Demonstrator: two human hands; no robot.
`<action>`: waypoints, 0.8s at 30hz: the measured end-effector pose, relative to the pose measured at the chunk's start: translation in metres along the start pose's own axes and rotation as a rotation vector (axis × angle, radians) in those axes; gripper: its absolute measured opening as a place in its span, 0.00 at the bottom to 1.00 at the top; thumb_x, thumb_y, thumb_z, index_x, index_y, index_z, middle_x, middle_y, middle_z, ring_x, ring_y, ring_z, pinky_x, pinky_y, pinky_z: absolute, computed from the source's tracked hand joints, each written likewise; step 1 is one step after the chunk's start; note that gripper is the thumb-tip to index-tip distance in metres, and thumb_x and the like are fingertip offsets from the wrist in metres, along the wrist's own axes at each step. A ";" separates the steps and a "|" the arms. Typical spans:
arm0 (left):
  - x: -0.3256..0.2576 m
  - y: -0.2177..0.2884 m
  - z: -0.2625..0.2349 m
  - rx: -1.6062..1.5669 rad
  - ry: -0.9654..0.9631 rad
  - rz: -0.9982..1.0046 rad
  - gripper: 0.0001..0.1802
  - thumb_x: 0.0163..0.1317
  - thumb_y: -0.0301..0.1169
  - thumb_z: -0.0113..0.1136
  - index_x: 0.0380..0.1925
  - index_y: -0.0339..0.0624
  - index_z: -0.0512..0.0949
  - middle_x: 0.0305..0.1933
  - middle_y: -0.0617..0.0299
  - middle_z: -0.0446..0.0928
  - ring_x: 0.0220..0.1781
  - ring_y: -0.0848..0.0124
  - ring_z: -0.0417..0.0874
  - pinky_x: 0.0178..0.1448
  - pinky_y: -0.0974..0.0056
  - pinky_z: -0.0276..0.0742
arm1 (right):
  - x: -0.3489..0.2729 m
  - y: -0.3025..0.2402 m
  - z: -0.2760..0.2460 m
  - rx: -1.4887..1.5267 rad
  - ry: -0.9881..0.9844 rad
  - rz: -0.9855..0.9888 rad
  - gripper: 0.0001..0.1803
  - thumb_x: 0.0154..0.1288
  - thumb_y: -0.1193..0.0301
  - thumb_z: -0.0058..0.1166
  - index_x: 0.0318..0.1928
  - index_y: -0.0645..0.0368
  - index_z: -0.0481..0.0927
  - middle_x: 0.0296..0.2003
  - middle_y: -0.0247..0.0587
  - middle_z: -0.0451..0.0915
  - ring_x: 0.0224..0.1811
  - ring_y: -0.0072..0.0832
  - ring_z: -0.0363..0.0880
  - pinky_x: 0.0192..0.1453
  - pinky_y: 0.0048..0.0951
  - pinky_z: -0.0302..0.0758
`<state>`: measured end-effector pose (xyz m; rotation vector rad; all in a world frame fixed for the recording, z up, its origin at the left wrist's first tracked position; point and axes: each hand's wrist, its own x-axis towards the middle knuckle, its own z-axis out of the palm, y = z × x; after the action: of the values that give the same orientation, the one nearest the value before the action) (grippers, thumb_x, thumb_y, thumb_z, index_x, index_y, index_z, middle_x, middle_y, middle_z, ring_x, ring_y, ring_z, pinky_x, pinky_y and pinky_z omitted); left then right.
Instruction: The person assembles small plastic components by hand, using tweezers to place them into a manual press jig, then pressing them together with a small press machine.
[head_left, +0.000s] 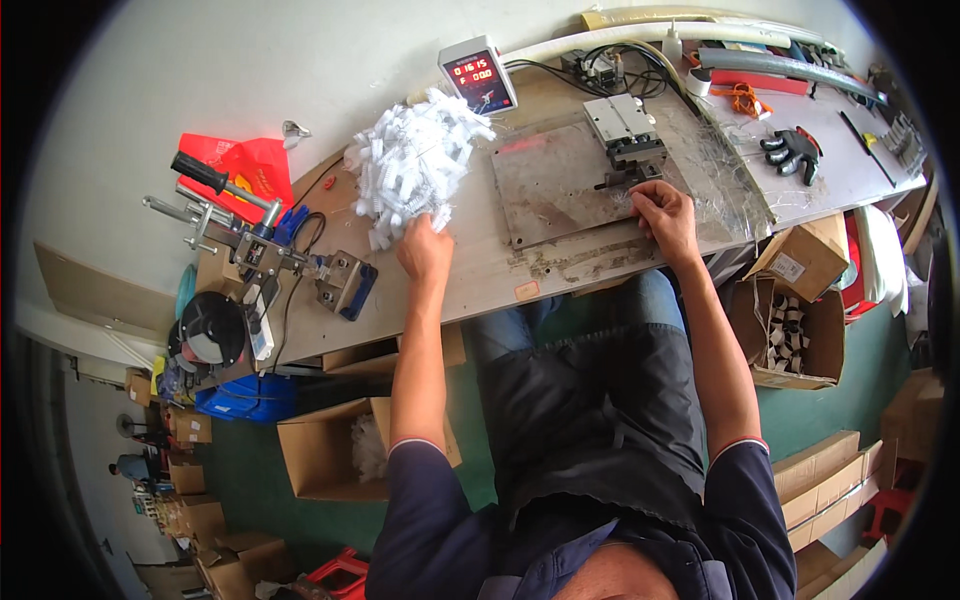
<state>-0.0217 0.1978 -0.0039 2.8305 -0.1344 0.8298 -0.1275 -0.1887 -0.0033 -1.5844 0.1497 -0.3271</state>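
My left hand (426, 250) is at the near edge of a heap of small white, translucent ribbed plastic pieces (415, 160). Its fingers are closed there, and whatever they pinch is hidden. In front of a small metal fixture (625, 130) is my right hand (664, 214), thumb and fingers drawn together in a pinch. Anything between those fingertips is too small to make out. The fixture has a pale block on top and dark jaws below, and it stands on a flat steel plate (545, 195). Behind the heap is a counter box with a lit red display (478, 75).
A lever hand press (250, 240) stands at the table's left end. To the right lie a black and grey glove (793, 152) and orange cord (742, 100). Hoses (640, 33) run along the back. Below are cardboard boxes, one with white pieces (335, 450), another with dark and light parts (790, 340).
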 end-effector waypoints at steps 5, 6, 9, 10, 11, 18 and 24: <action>-0.012 0.015 -0.015 -0.161 -0.043 -0.096 0.14 0.62 0.40 0.66 0.33 0.39 0.86 0.31 0.47 0.85 0.37 0.46 0.86 0.43 0.47 0.79 | -0.001 -0.003 0.001 -0.005 0.018 0.007 0.10 0.72 0.69 0.60 0.46 0.63 0.85 0.29 0.30 0.82 0.25 0.13 0.74 0.27 0.18 0.69; -0.015 0.022 -0.018 -0.221 -0.087 -0.157 0.14 0.62 0.40 0.68 0.33 0.38 0.86 0.29 0.49 0.85 0.34 0.50 0.86 0.42 0.49 0.79 | -0.002 -0.004 0.001 -0.010 0.023 0.007 0.10 0.71 0.71 0.60 0.46 0.64 0.86 0.29 0.31 0.83 0.25 0.14 0.74 0.29 0.20 0.70; -0.021 0.046 -0.023 -0.641 -0.196 -0.230 0.15 0.64 0.39 0.70 0.34 0.35 0.86 0.26 0.60 0.83 0.30 0.63 0.84 0.41 0.55 0.79 | -0.004 -0.008 0.004 -0.006 0.046 0.009 0.09 0.71 0.71 0.61 0.44 0.66 0.86 0.28 0.31 0.83 0.27 0.15 0.75 0.32 0.21 0.72; -0.024 0.056 -0.023 -0.652 -0.199 -0.219 0.15 0.64 0.39 0.70 0.34 0.35 0.86 0.26 0.60 0.83 0.30 0.63 0.84 0.41 0.55 0.79 | -0.003 -0.007 0.007 -0.012 0.060 0.005 0.09 0.71 0.71 0.61 0.44 0.66 0.86 0.28 0.31 0.83 0.27 0.15 0.75 0.32 0.21 0.72; -0.027 0.070 -0.020 -0.913 -0.213 -0.248 0.15 0.64 0.38 0.70 0.36 0.34 0.86 0.27 0.63 0.83 0.31 0.65 0.82 0.40 0.58 0.78 | -0.002 -0.003 0.009 -0.034 0.055 -0.038 0.10 0.70 0.71 0.61 0.43 0.66 0.86 0.28 0.32 0.83 0.29 0.15 0.76 0.33 0.22 0.72; -0.052 0.168 -0.045 -1.437 -0.651 -0.513 0.08 0.67 0.32 0.69 0.33 0.39 0.85 0.20 0.79 0.66 0.17 0.89 0.55 0.20 0.74 0.44 | -0.019 -0.019 0.036 -0.069 -0.073 -0.009 0.15 0.68 0.64 0.65 0.41 0.68 0.88 0.30 0.34 0.86 0.32 0.19 0.79 0.39 0.26 0.76; -0.064 0.200 -0.044 -1.690 -0.823 -0.548 0.06 0.68 0.32 0.68 0.35 0.44 0.82 0.21 0.79 0.67 0.16 0.87 0.56 0.19 0.74 0.47 | -0.026 -0.024 0.030 0.213 -0.097 0.171 0.12 0.69 0.63 0.66 0.39 0.61 0.89 0.28 0.30 0.83 0.24 0.15 0.72 0.26 0.19 0.67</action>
<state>-0.1264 0.0131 0.0292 1.2354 -0.0799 -0.4990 -0.1458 -0.1515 0.0167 -1.3628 0.1685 -0.1280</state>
